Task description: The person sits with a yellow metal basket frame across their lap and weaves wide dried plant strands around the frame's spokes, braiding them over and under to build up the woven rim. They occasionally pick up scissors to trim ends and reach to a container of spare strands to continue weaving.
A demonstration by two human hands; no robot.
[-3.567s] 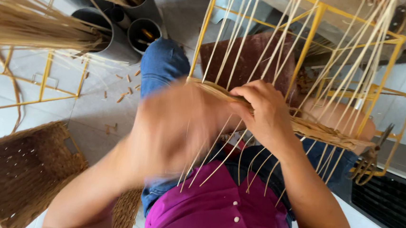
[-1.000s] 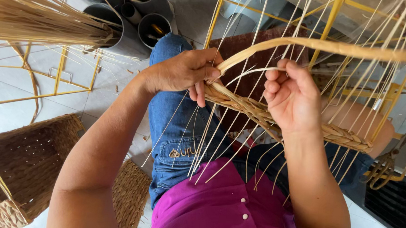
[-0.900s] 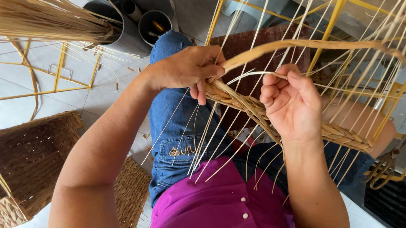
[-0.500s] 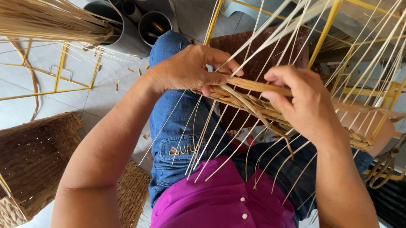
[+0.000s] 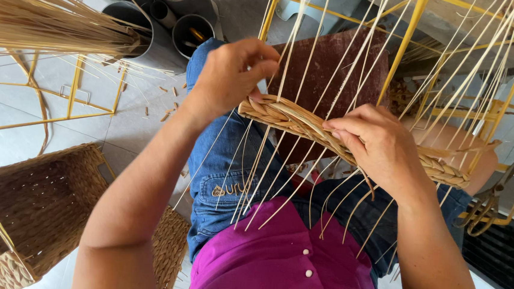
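Note:
A yellow metal frame (image 5: pixel 403 49) rests across my lap, strung with many thin pale reed spokes (image 5: pixel 311 64). A woven band of flat tan fibre (image 5: pixel 283 117) runs across the spokes. My left hand (image 5: pixel 233 71) pinches a spoke at the band's left end, fingers closed on it. My right hand (image 5: pixel 377 144) presses down on the middle of the band, gripping the weaving strand there. The strand's free end is hidden under my right hand.
A finished woven basket (image 5: pixel 20 206) on a yellow frame lies at the lower left. Grey tubes (image 5: pixel 184 28) holding reed bundles (image 5: pixel 43 18) stand on the tiled floor. Another yellow frame (image 5: pixel 74 89) is left. Scissors (image 5: pixel 494 194) hang at the right.
The long flat strand that arched above the frame has been pulled down flat into the band. My right hand dropped onto the weave; my left hand shifted to the left end.

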